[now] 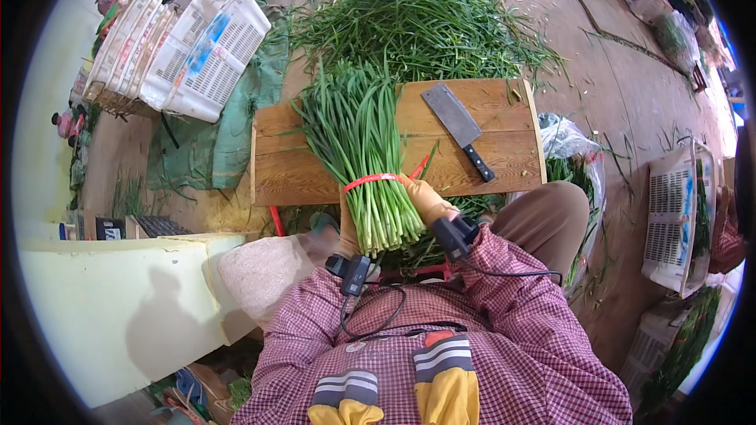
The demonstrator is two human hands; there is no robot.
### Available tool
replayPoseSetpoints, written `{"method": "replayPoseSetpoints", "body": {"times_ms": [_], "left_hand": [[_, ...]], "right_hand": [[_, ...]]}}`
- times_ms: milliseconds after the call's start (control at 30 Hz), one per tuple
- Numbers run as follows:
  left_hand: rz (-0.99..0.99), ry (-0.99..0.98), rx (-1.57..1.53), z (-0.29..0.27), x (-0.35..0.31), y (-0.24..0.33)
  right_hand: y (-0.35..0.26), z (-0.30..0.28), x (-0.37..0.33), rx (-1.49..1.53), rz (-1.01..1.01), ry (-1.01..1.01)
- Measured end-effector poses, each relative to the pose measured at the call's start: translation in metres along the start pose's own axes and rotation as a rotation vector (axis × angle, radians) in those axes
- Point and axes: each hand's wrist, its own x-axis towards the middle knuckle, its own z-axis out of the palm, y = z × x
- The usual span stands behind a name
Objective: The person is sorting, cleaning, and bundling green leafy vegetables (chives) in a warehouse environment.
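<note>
An upright bunch of green chives (354,126) stands between my two hands, pale stem ends toward me, leaf tips lying over a low wooden table (287,165). A red band (373,179) circles it across the stems. My right hand (428,200), in tan covering, is closed against the bunch's right side at the band. On the left side my left hand (348,224) grips the stems; most of its fingers are hidden behind them. A cleaver (457,118) with a black handle lies on the table, right of the bunch, touched by neither hand.
A large heap of loose chives (417,24) lies on the floor beyond the table. White plastic crates (209,51) lean at the left on green sheeting (213,149). At the right are a plastic bag (567,138) and another white crate (669,216). A pale low wall (118,291) runs at left.
</note>
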Motion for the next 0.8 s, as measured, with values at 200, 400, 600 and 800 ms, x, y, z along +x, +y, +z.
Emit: {"method": "replayPoseSetpoints", "body": {"times_ms": [200, 400, 600, 800], "left_hand": [[-0.086, -0.097, -0.113, -0.025, 0.006, -0.005], [-0.139, -0.271, -0.247, -0.040, 0.006, -0.002], [-0.153, -0.305, -0.033, -0.030, 0.005, -0.001], [-0.143, -0.253, -0.064, -0.013, 0.000, -0.006]], "right_hand": [[0.004, 0.000, -0.002, -0.674, -0.118, 0.370], [0.009, 0.021, 0.002, 0.191, -0.044, 0.507], [0.081, 0.028, 0.026, 1.170, 0.419, 0.058], [0.133, 0.073, 0.038, 1.181, 0.546, -0.212]]}}
